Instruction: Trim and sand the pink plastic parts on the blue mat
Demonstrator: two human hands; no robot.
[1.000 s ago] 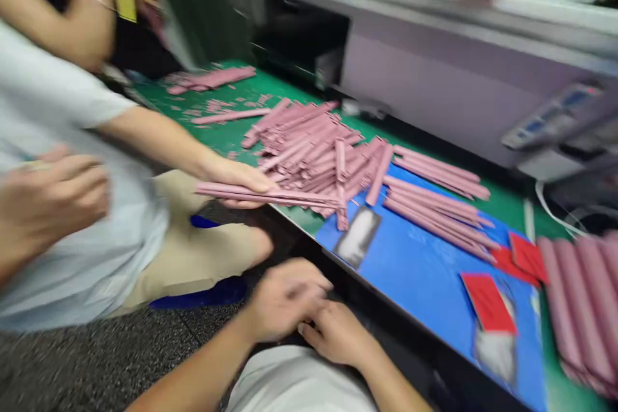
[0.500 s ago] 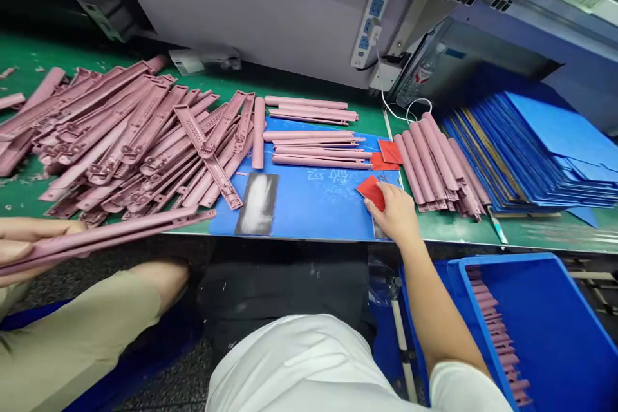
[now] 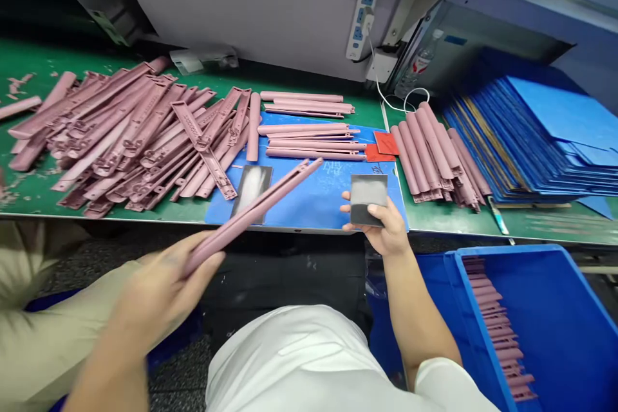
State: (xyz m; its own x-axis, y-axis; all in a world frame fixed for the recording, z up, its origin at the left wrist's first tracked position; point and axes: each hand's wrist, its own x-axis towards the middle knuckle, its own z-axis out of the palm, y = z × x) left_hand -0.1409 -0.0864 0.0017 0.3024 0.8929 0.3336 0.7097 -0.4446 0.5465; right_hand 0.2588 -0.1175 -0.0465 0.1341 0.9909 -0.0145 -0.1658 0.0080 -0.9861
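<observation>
My left hand [image 3: 161,286] is closed on a bundle of long pink plastic strips [image 3: 255,207], held slanting up toward the blue mat [image 3: 313,196]. My right hand [image 3: 381,232] grips a small dark grey square pad [image 3: 368,198] at the mat's near right corner. Two red pads [image 3: 383,145] lie at the mat's far right edge. Another dark grey pad [image 3: 251,185] rests on the mat's left part, partly under the strips. A row of pink strips [image 3: 313,141] lies along the mat's far side.
A big heap of pink strips [image 3: 125,132] covers the green bench [image 3: 29,187] at left. Rounded pink parts [image 3: 432,158] and stacked blue sheets [image 3: 541,141] lie right. A blue bin [image 3: 555,328] with pink parts stands at lower right. Another person's knee [image 3: 29,335] is at left.
My left hand has come into view carrying the pink strips up toward the mat. My right hand has left the red pad and taken up the dark grey square pad.
</observation>
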